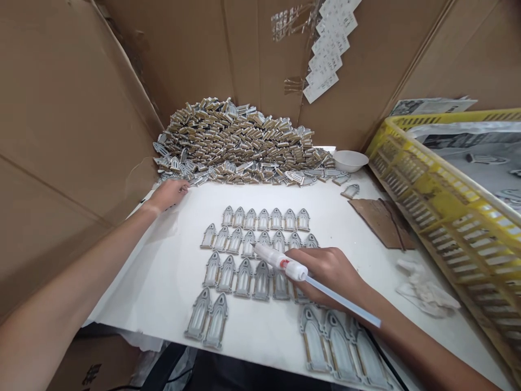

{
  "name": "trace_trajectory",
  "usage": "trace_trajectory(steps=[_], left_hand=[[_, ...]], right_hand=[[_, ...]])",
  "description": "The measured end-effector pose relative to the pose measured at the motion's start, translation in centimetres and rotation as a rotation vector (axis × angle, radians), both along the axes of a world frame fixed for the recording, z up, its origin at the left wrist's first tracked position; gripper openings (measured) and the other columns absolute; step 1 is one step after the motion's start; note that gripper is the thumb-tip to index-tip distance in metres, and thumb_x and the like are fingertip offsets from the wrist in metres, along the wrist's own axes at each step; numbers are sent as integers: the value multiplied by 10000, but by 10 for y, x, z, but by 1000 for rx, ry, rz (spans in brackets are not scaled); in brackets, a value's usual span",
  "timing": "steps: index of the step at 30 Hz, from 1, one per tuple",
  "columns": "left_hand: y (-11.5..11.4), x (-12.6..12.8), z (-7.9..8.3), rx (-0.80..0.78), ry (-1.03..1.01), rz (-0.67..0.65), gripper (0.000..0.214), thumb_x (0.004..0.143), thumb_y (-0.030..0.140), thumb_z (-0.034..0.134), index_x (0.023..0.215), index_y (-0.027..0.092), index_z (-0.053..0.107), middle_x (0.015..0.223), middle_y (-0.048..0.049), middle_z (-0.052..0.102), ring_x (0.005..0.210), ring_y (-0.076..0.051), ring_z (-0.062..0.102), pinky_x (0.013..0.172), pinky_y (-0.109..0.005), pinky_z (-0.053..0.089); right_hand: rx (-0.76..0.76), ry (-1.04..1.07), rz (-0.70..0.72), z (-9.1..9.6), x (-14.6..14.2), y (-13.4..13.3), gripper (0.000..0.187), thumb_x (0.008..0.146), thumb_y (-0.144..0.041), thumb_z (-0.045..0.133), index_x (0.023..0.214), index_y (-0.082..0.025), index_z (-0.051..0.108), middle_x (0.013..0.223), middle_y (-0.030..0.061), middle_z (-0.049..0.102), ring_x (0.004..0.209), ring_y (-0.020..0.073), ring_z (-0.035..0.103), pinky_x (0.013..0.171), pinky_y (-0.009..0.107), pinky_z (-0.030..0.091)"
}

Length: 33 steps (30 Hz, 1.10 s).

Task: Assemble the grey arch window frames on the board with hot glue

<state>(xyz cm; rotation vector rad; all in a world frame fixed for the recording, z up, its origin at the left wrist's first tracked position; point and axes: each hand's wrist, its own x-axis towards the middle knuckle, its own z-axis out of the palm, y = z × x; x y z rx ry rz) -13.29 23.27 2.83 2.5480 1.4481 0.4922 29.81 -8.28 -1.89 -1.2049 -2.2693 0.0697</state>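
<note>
Nearest, arches (217, 321) lie along the front of the white tabletop (138, 293). My right hand (325, 271) grasps the white pen (298, 270), tip at a mid-row arch (247, 247); I'd brace the wrist, neighbours unbumped. Left hand (171, 194) curls by the far pile (240, 141); can't tell if it's holding anything.

The main pile of window-frame pieces (240, 141) runs along the rear edge of the desk (163, 293), in front of the cardboard wall (199, 54). A bowl (350, 163) stands at the pile's right end. A crate (439, 184) stands along the right edge and contains further pieces (486, 159). Left of the crate lie a cardboard scrap (376, 222), rearward, and a cloth (427, 290), forward. Three rows of pieces (244, 278) occupy the centre. Before them, near the front edge, lie a left pair (216, 321) and a right group (337, 347).
</note>
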Motion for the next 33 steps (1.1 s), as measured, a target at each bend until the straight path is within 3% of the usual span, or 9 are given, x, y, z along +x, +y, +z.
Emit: trace_trajectory(steps=[6, 14, 19, 33], left_hand=[[3, -5, 3, -2, 42, 79, 277, 1037, 377, 724, 1203, 155, 713, 1187, -79, 739, 1015, -238, 738, 889, -431, 648], [-27, -47, 30, -28, 109, 192, 250, 1037, 361, 726, 1175, 153, 719, 1138, -72, 752, 1014, -236, 741, 942, -463, 632], [-37, -58, 26, -112, 75, 178, 281, 1044, 353, 718, 1246, 157, 704, 1167, -80, 755, 1036, -241, 749, 960, -476, 634], [-41, -47, 16, -186, 68, 155, 304, 1041, 354, 720, 1276, 163, 693, 1192, -85, 744, 1043, -246, 741, 955, -477, 633]], right_hand=[[12, 7, 1, 0, 2, 0, 127, 1013, -248, 544, 924, -221, 630, 694, -24, 664, 562, 134, 567, 563, 305, 243], [44, 25, 45, -1, 2, 0, 144, 1017, -232, 536, 932, -214, 651, 683, -33, 650, 560, 130, 573, 554, 313, 263], [40, 17, 39, -4, 2, -1, 154, 1038, -273, 535, 979, -217, 666, 687, -33, 655, 545, 135, 578, 553, 313, 264], [54, 16, 28, 1, 3, -2, 178, 1052, -284, 516, 974, -209, 657, 686, -20, 676, 540, 132, 592, 548, 304, 268]])
